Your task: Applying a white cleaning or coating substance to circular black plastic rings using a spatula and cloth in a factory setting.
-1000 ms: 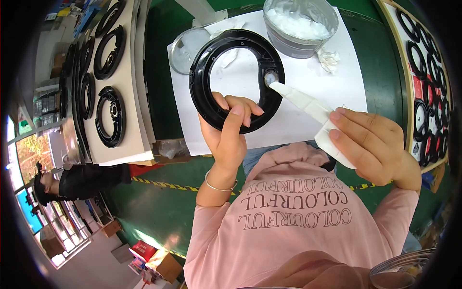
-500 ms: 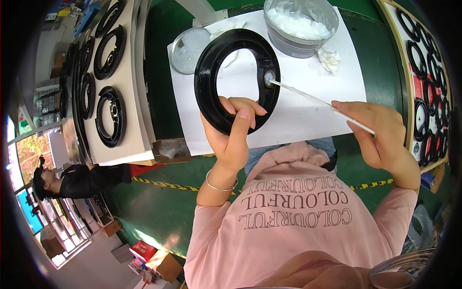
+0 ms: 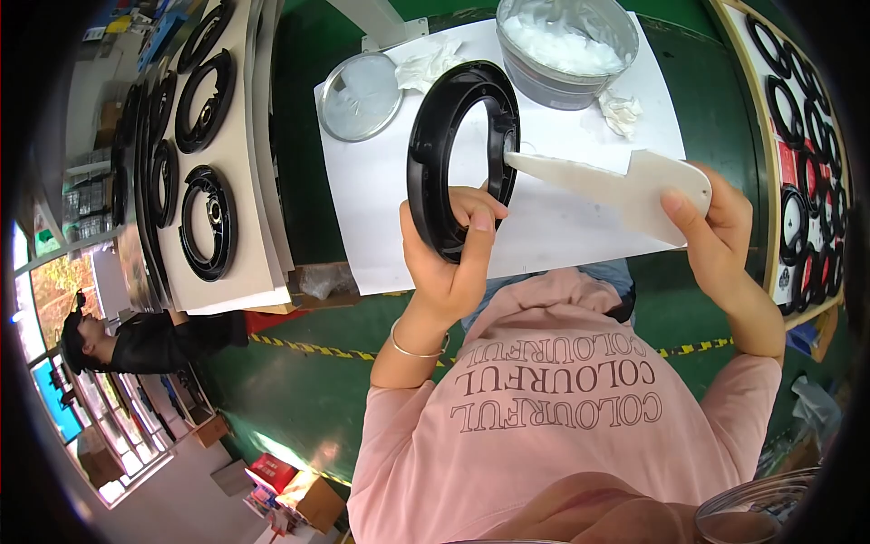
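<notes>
My left hand (image 3: pixel 453 258) is closed around the lower rim of a black plastic ring (image 3: pixel 428 168), which stands tilted over the white paper. In my right hand (image 3: pixel 711 227) is a flat white spatula (image 3: pixel 662 195), gripped by its broad end between thumb and fingers. Its narrow tip meets the ring's right inner side; the ring's edge partly hides the contact spot. Beyond the ring stands a grey tub (image 3: pixel 560 92) holding white paste (image 3: pixel 553 41). A round clear lid (image 3: pixel 361 97) lies left of the ring.
Crumpled tissues (image 3: pixel 620 114) lie by the tub, and others (image 3: pixel 426 65) beside the lid. Similar black rings (image 3: pixel 207 222) rest on a board (image 3: pixel 249 181) at left; several more fill a wood-edged tray (image 3: pixel 772 263) at right. A person in black (image 3: pixel 163 340) is far left.
The ring has turned more edge-on and shifted slightly right with my left hand. My right hand has rolled the spatula from its thin edge to its broad face.
</notes>
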`<action>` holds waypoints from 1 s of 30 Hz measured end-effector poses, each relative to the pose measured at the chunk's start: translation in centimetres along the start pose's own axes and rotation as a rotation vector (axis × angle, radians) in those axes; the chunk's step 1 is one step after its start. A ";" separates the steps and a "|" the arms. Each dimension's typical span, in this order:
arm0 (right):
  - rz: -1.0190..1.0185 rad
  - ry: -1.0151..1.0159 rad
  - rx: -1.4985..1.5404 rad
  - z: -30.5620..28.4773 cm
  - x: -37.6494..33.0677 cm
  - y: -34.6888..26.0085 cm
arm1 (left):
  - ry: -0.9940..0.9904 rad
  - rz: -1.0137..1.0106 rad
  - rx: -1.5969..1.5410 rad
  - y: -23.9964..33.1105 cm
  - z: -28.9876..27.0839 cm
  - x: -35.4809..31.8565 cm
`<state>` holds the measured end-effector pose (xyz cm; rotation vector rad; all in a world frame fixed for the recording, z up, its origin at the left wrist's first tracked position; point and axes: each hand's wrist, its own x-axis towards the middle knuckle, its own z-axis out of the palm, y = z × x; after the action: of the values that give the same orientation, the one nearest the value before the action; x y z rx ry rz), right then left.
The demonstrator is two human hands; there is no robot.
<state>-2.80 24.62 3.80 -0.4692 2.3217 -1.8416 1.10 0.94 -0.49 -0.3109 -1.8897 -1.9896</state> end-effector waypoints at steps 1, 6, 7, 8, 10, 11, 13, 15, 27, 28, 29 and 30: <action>-0.001 0.000 0.000 0.1 -0.1 0.4 | -0.007 0.038 0.016 -0.2 0.0 0.0; 0.339 0.150 0.440 1.0 0.5 1.7 | -0.002 0.057 0.137 -0.6 0.2 -0.4; 0.339 0.147 0.441 1.1 0.7 1.9 | -0.019 0.060 0.173 -0.7 0.2 -0.4; 0.400 0.152 0.507 1.2 0.9 2.1 | -0.040 0.064 0.204 -0.7 0.1 -0.4; 0.459 0.157 0.570 1.4 1.0 2.6 | -0.021 0.038 0.179 -0.4 0.2 -0.1; 0.490 0.162 0.638 1.4 0.9 3.3 | -0.005 0.013 0.158 -0.4 0.1 0.0; 0.518 0.164 0.703 1.6 0.7 4.0 | 0.060 -0.039 0.016 -0.6 -0.2 0.2; 0.477 0.309 0.725 1.5 0.5 4.2 | 0.150 -0.116 -0.155 -0.9 -0.7 0.4; -0.945 0.110 -1.233 -3.5 5.2 4.6 | 0.361 -0.490 -0.814 -0.2 -1.8 0.5; -0.941 0.112 -1.243 -3.5 4.6 5.2 | 0.354 -0.491 -0.822 -0.2 -1.9 0.3; -0.949 0.133 -1.229 -3.7 3.7 5.7 | 0.361 -0.473 -0.835 -0.2 -2.2 0.2; -0.963 0.153 -1.213 -4.1 2.8 6.2 | 0.373 -0.451 -0.849 -0.2 -2.3 0.1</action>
<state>-7.67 28.71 -1.02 -1.8300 3.3971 -0.2277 1.13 -1.35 -0.78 0.2924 -0.8572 -2.8266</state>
